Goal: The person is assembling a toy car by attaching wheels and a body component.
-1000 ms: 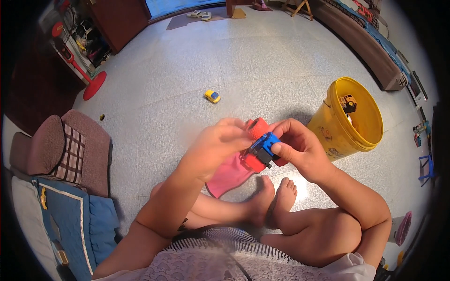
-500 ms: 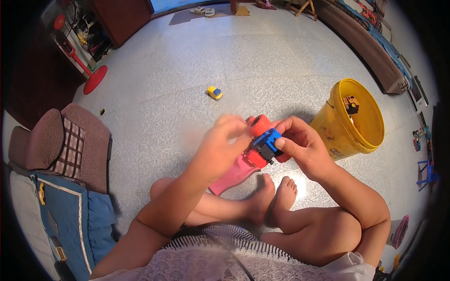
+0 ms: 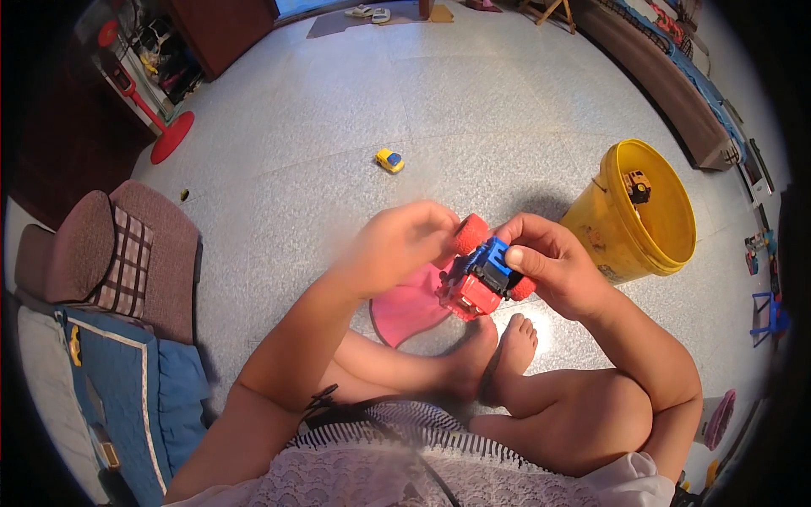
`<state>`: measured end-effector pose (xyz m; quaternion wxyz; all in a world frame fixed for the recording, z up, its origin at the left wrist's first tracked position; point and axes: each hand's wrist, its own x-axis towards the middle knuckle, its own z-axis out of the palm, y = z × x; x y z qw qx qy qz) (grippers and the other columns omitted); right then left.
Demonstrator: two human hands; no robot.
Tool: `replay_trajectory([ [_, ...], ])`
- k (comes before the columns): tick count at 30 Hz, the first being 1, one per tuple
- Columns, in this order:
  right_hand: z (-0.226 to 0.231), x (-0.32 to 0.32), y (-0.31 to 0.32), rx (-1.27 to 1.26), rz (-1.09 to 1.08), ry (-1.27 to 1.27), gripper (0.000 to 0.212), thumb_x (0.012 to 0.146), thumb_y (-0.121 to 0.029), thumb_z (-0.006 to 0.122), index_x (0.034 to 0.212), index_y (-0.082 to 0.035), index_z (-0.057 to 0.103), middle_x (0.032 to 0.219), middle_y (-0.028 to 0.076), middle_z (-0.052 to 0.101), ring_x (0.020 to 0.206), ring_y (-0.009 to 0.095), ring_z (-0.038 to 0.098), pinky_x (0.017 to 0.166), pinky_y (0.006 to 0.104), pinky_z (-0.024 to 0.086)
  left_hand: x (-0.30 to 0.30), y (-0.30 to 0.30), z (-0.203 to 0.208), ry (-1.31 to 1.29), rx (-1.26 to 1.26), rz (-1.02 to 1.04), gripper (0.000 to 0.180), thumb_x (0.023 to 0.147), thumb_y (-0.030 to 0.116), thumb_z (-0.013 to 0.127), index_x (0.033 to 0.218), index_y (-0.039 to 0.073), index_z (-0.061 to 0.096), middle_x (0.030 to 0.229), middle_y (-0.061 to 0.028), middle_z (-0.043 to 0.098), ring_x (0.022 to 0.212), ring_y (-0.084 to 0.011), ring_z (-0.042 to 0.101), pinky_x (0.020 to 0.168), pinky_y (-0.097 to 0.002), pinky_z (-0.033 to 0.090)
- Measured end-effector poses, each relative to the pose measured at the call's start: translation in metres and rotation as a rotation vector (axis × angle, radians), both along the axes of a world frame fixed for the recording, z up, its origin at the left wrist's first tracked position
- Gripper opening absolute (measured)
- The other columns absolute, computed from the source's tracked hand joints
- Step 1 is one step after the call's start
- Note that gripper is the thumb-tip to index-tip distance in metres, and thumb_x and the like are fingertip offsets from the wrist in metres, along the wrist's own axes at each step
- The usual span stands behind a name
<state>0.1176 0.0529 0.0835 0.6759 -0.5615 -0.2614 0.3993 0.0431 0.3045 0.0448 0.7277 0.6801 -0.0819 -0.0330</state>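
Note:
Over my crossed legs, my right hand [image 3: 549, 264] grips a toy truck [image 3: 490, 266] with a blue and black body, a red front and chunky red wheels. Its thumb presses on the blue part. My left hand [image 3: 410, 241] is closed at the truck's far left red wheel, its fingertips partly hidden. Below that hand spreads a pink cloth [image 3: 410, 308], its upper part hidden behind the hand and truck; I cannot tell whether the hand holds it too.
A yellow bucket [image 3: 591, 230] with a small yellow toy vehicle [image 3: 637, 187] inside stands at my right. Farther ahead, a yellow toy car [image 3: 389, 160] sits on the floor. A brown padded seat [image 3: 165, 253] is at left, and a red-based stand [image 3: 172, 138] is beyond it.
The toy truck has turned, showing more of its red front. My left hand has shifted slightly, and the pink cloth has moved left and spread wider.

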Motion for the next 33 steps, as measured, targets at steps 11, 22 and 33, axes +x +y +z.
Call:
replay_trajectory([
  [11, -0.006, 0.002, -0.001, -0.021, 0.049, 0.063, 0.025, 0.102, -0.024, 0.066, 0.114, -0.002, 0.063, 0.106, 0.006, 0.069, 0.096, 0.013, 0.064, 0.084, 0.0297, 0.053, -0.009, -0.016, -0.013, 0.354, -0.46, 0.003, 0.028, 0.106, 0.019, 0.058, 0.124, -0.002, 0.064, 0.108, -0.0081, 0.071, 0.096, -0.0142, 0.068, 0.084, -0.0301, 0.056],
  [22, -0.019, 0.009, 0.0, -0.049, 0.053, 0.179, 0.029, 0.102, -0.025, 0.067, 0.121, -0.004, 0.062, 0.111, 0.006, 0.068, 0.103, 0.014, 0.063, 0.09, 0.0322, 0.053, -0.009, -0.02, -0.021, 0.446, -0.564, 0.015, 0.03, 0.108, 0.018, 0.053, 0.124, -0.005, 0.063, 0.112, -0.0141, 0.071, 0.101, -0.0215, 0.071, 0.086, -0.0365, 0.06],
  [33, 0.001, -0.011, 0.011, -0.191, 0.118, -0.542, 0.085, 0.081, -0.025, 0.09, 0.146, -0.001, 0.04, 0.134, 0.018, 0.059, 0.124, 0.026, 0.061, 0.102, 0.042, 0.051, -0.01, -0.031, -0.014, 0.454, -0.686, 0.148, 0.021, 0.105, 0.014, 0.056, 0.113, -0.003, 0.067, 0.102, -0.01, 0.07, 0.088, -0.0167, 0.068, 0.079, -0.0339, 0.059],
])
